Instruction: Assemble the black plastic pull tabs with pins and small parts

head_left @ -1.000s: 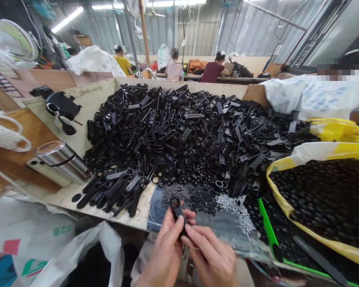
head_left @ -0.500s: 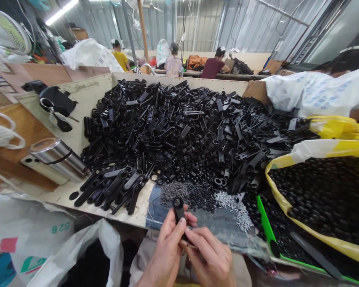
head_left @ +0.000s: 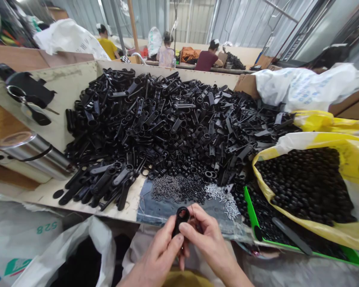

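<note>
At the near edge of the bench my left hand (head_left: 160,255) grips a black plastic handle piece (head_left: 180,218) by its stem, ring end up. My right hand (head_left: 208,239) pinches at the ring end of the same piece from the right, fingers closed on it. Just beyond them a dark cloth (head_left: 167,207) carries heaps of small dark screws (head_left: 179,188) and bright metal pins (head_left: 224,199). A big pile of black handle parts (head_left: 167,119) fills the bench behind.
A yellow bag (head_left: 320,229) of small black parts stands at the right, a green tray (head_left: 251,215) beside it. A steel flask (head_left: 32,155) lies at the left. White sacks (head_left: 77,247) hang below the bench. Several people work at a far table.
The view has dropped and shifted right. My right hand has risen from the stem to the ring end of the black piece, which my left hand still holds.
</note>
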The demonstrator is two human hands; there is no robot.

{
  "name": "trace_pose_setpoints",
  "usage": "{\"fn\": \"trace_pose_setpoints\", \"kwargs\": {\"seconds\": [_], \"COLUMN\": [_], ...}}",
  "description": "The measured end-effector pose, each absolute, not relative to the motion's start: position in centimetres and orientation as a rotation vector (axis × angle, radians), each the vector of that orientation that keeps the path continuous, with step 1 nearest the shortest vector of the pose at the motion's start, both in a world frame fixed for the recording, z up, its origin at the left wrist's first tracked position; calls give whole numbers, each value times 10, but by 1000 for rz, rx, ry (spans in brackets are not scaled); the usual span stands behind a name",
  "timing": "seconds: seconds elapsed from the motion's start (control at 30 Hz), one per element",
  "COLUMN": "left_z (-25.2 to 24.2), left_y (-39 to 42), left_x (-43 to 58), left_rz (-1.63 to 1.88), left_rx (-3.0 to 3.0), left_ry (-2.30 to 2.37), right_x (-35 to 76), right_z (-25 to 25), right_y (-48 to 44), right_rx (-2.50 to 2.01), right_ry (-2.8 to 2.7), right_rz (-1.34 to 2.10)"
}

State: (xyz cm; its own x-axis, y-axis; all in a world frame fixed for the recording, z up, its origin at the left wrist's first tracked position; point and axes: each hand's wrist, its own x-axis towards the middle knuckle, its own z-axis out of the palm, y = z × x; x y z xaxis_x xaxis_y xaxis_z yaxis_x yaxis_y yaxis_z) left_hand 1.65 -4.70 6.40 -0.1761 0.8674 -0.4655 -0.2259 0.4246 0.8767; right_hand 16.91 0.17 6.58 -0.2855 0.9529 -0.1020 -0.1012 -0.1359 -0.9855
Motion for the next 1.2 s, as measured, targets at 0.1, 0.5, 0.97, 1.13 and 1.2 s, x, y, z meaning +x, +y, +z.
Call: {"fn": "trace_pose_setpoints", "kwargs": {"seconds": [0.1,0.5,0.97,1.13,1.2], "left_z": [64,67,41,49,60], "left_y": [-43,-28,-32,-22,-20], "left_x": [16,9,20,-3,-14], "left_rz": [1134,1110,1350,1043,941], "left_rx": [672,1136,951,1259,1291], "left_ry": [1440,1348,1479,1291,1178], "right_x": [165,156,139,137,137], "right_z": [66,68,39,42,52], "right_y": [0,5,-3,2,7], "right_rx": [-1100,-1107,-1096,-1124,-1099], "right_ry": [-1316,-1302,-1022,-807,-794], "right_rz": [1408,1347,1492,1572,1639]}}
